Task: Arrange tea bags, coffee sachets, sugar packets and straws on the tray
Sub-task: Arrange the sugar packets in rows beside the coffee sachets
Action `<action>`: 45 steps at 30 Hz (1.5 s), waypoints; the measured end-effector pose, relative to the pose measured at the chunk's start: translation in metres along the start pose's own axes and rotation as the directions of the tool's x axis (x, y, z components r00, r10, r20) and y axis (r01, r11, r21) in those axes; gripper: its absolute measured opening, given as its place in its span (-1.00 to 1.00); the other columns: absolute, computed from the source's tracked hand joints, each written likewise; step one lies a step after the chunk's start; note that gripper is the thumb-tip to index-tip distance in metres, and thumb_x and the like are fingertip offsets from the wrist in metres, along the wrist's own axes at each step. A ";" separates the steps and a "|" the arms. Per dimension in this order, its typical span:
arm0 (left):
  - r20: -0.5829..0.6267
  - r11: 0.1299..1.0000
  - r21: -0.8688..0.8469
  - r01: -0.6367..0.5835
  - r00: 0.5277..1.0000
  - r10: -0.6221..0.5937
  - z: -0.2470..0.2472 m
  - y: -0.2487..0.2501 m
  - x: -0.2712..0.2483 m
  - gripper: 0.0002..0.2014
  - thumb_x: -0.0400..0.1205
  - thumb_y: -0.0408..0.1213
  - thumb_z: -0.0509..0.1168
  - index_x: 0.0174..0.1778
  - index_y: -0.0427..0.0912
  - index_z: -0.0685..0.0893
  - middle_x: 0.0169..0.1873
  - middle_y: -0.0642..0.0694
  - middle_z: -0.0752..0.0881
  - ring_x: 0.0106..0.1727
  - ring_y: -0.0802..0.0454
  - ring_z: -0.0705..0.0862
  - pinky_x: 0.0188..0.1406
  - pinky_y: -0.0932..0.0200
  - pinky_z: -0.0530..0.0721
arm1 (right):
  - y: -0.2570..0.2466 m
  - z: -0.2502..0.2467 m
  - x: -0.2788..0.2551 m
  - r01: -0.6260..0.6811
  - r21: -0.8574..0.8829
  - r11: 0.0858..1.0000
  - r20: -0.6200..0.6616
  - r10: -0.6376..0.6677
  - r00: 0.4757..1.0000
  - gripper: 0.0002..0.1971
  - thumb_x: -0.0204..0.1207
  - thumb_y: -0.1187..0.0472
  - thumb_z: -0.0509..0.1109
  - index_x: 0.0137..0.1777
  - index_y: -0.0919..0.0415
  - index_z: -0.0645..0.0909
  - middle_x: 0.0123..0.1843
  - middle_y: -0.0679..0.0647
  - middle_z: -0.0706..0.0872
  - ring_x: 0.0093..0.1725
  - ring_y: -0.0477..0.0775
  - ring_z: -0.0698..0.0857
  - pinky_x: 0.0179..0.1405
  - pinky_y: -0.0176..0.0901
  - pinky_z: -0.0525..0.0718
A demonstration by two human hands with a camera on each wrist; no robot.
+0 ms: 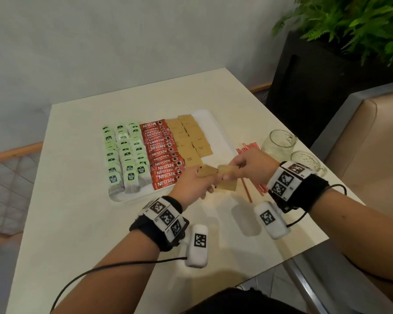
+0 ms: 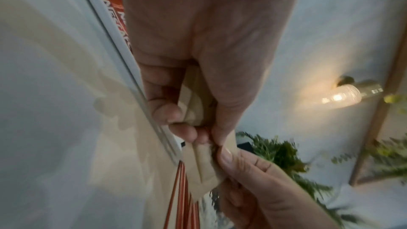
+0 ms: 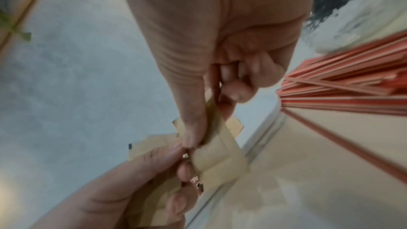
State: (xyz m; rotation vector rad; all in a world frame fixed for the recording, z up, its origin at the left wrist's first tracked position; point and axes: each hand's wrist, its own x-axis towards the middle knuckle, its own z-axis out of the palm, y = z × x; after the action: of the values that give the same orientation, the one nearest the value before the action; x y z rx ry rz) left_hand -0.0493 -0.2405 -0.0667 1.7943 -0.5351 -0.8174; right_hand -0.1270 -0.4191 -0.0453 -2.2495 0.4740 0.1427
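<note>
table (image 1: 77, 223): smooth, cream, faintly glossy top
tray (image 1: 216, 130): white, smooth, looks like plastic
sugar packets (image 1: 192, 134): matt brown paper
held packets (image 1: 207, 171): same matt brown paper, creased at the seams
coffee sachets (image 1: 162, 159): glossy red printed film
tea bags (image 1: 123, 155): thin pale paper with green printed tags
straws (image 1: 247, 148): red and white striped, material unclear
jars (image 1: 278, 141): clear textured glass
wrist bands (image 1: 304, 189): black cloth under white printed blocks
planter (image 1: 304, 87): matt black
</note>
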 end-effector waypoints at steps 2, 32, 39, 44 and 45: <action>-0.004 0.988 -0.135 0.071 0.997 -0.072 -0.013 0.002 0.001 -0.89 0.66 -0.28 0.38 0.01 -0.23 0.73 -0.27 -0.08 0.75 -0.30 0.06 0.71 -0.41 0.16 0.72 | -0.003 0.001 0.012 0.008 0.089 0.996 -0.048 -0.004 0.999 -0.83 0.36 0.08 0.63 -0.11 0.12 0.83 -0.35 -0.05 0.74 -0.35 -0.17 0.60 -0.33 -0.41 0.51; 0.096 0.571 -0.794 0.208 0.971 -0.219 -0.092 -0.015 0.035 -0.69 0.80 -0.34 0.02 0.40 -0.35 0.48 0.19 -0.45 0.73 0.16 -0.35 0.74 0.10 -0.14 0.75 | 0.006 0.017 0.140 -0.088 0.123 0.988 -0.093 0.100 0.991 -0.63 0.28 0.05 0.69 0.02 0.05 0.65 -0.09 -0.06 0.69 -0.31 -0.04 0.65 -0.34 -0.16 0.65; 0.028 0.626 -0.774 0.093 0.993 -0.113 -0.068 -0.012 0.035 -0.69 0.79 -0.46 0.06 0.42 -0.27 0.54 0.24 -0.29 0.75 0.22 -0.19 0.75 0.02 0.06 0.81 | -0.018 0.029 0.104 0.060 0.281 0.958 -0.016 -0.058 0.998 -0.87 0.56 0.06 0.45 -0.04 0.11 0.70 -0.17 0.03 0.74 -0.38 -0.11 0.63 -0.33 -0.17 0.59; -0.130 0.748 -0.660 -0.073 0.991 -0.018 -0.051 -0.012 0.036 -0.61 0.70 -0.51 0.22 0.43 -0.12 0.51 0.28 -0.22 0.73 0.27 -0.16 0.73 0.10 0.02 0.78 | -0.029 0.038 0.082 0.098 0.339 0.936 0.007 -0.107 0.994 -0.84 0.46 0.09 0.55 -0.12 0.14 0.68 -0.30 0.00 0.68 -0.38 -0.08 0.62 -0.41 -0.23 0.58; -0.158 0.752 -0.653 -0.092 0.987 -0.016 -0.049 -0.012 0.036 -0.59 0.69 -0.52 0.25 0.44 -0.14 0.51 0.27 -0.23 0.73 0.28 -0.17 0.72 0.11 0.00 0.77 | -0.029 0.039 0.080 0.097 0.353 0.930 0.006 -0.106 0.994 -0.83 0.42 0.11 0.59 -0.14 0.11 0.66 -0.29 0.00 0.68 -0.37 -0.06 0.63 -0.42 -0.24 0.58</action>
State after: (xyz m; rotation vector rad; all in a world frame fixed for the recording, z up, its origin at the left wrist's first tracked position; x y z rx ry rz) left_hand 0.0107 -0.2305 -0.0767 1.1623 -0.1371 -0.7111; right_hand -0.0401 -0.3954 -0.0711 -1.9111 0.3383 0.0283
